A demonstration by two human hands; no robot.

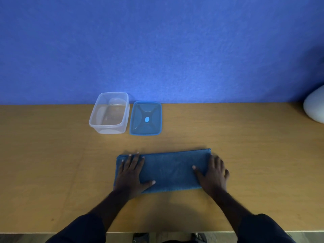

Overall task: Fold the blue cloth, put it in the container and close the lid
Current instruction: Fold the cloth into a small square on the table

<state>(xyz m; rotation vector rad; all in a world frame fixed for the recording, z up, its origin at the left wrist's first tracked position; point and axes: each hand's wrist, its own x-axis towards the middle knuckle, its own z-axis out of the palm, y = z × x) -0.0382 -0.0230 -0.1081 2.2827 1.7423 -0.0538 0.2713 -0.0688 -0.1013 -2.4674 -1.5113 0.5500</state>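
Observation:
The blue cloth (168, 170) lies folded into a long rectangle on the wooden table (52, 163), in front of me. My left hand (131, 172) rests flat on its left end, fingers spread. My right hand (213, 174) presses flat on its right end, its fingers reaching the cloth's right edge. Neither hand grips anything. Behind the cloth, to the left, stands the clear plastic container (109, 113), open and with nothing in it. Its blue lid (145, 118) lies flat on the table right beside it, to the right.
A blue wall (157, 50) rises directly behind the table's far edge. A white rounded object (314, 106) sits at the far right edge of the table. The table's near edge runs along the bottom, with shoes visible below it.

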